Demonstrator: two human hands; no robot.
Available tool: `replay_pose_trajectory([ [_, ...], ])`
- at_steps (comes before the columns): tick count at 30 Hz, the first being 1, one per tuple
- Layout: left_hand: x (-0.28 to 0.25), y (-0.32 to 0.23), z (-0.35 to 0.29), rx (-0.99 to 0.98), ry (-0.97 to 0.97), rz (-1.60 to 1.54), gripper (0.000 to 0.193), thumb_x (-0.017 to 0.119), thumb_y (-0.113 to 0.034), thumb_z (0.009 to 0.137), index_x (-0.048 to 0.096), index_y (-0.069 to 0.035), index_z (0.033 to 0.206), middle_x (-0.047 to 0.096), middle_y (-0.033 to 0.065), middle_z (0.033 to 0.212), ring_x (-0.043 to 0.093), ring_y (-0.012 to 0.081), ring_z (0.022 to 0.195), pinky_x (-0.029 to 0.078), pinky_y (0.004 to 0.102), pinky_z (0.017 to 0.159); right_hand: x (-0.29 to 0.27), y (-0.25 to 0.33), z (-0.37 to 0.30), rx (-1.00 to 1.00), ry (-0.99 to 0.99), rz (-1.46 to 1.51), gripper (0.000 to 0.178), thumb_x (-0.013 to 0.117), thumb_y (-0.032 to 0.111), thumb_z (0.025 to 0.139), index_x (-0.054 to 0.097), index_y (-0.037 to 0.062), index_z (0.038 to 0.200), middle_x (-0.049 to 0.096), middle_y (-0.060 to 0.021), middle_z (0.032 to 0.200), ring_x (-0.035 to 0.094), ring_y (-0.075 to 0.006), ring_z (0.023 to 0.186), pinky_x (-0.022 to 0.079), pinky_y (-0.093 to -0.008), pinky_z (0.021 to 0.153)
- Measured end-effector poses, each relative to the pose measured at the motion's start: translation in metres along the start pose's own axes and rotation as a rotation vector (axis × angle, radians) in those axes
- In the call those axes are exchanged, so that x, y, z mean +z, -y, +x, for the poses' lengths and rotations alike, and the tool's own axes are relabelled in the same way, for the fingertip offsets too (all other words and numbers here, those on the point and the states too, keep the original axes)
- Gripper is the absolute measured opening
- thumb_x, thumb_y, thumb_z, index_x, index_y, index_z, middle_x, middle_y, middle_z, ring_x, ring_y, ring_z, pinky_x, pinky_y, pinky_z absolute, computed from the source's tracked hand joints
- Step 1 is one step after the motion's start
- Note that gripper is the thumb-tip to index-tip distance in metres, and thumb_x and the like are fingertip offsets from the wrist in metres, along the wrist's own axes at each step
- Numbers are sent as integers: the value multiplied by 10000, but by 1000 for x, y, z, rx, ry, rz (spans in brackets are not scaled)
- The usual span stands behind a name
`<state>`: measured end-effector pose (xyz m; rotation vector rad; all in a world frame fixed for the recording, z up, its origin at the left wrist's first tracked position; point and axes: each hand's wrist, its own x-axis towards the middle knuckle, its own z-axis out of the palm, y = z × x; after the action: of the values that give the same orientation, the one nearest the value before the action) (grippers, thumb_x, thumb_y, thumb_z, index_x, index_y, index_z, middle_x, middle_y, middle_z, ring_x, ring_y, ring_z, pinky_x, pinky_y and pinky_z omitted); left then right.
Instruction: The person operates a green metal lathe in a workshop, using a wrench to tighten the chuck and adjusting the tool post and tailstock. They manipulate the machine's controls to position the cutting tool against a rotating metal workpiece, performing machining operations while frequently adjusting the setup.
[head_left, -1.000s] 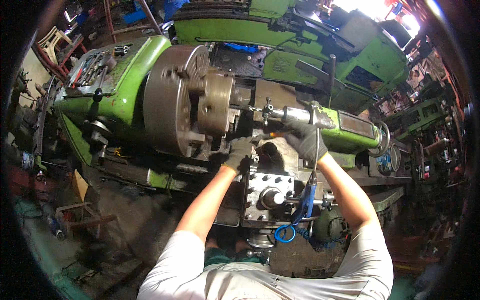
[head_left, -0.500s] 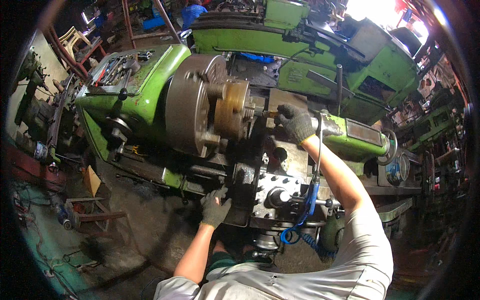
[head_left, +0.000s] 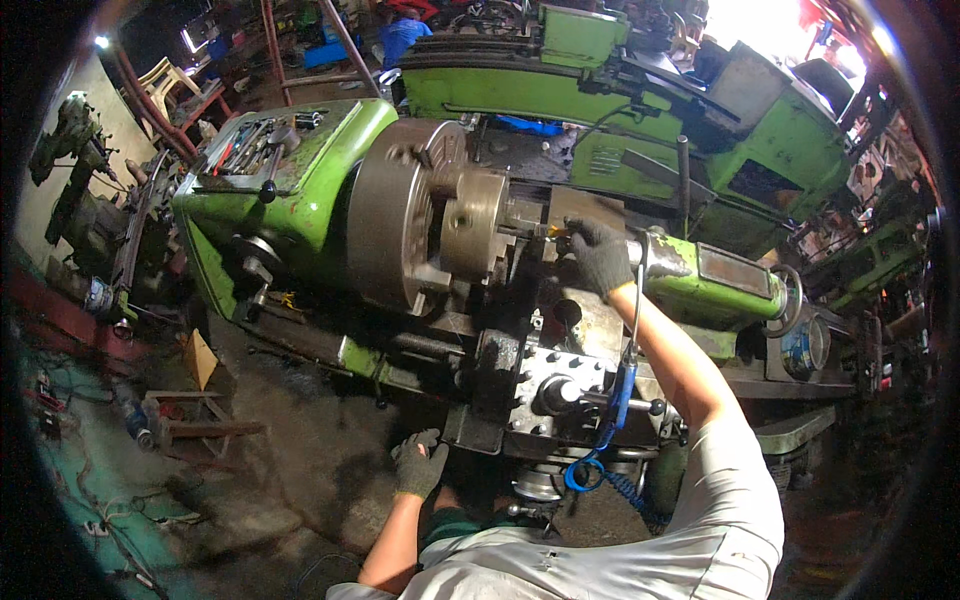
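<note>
- currently, one gloved right hand [head_left: 600,258] is at the nose of one tailstock [head_left: 722,281], fingers bent, one orange piece [head_left: 555,231] at their tips; whether they grip it, i cannot tell.
- one gloved left hand [head_left: 419,466] is near one dark tray [head_left: 474,430], fingers loosely curled, released.
- one metal cylinder [head_left: 472,228] sits in one big chuck [head_left: 383,232], left of the right hand.
- one blue air gun [head_left: 625,394] hangs just right of one tool post [head_left: 558,396].

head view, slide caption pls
Gloved right hand between workpiece and tailstock, left hand in front of the lathe
</note>
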<state>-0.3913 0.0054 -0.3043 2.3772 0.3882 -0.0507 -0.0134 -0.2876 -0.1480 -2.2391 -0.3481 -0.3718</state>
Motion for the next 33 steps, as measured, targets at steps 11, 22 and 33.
replay_pose_trajectory([
  [11,-25,-6,-43,-229,-135,-192,362,737,-206,873,684,-27,1183,696,181,1157,657,351,1095,519,436,941,11,-22,93,132,292,-269,305,599,299,860,764,70,976,734,-206,898,713,-398,862,553,-444,795],
  [22,-19,-7,-79,-341,-136,-291,401,727,-178,900,655,9,1247,689,186,1241,665,311,1138,512,424,989,33,-83,158,-429,673,-914,199,685,261,866,787,171,1012,763,-139,926,747,-332,854,575,-445,713],
  [33,37,-94,179,571,-125,47,701,829,-188,775,556,-105,1415,623,134,1339,538,385,1254,393,480,1121,-84,14,-12,-140,244,-83,276,682,232,938,688,95,1179,738,-193,1021,707,-399,964,565,-463,844],
])
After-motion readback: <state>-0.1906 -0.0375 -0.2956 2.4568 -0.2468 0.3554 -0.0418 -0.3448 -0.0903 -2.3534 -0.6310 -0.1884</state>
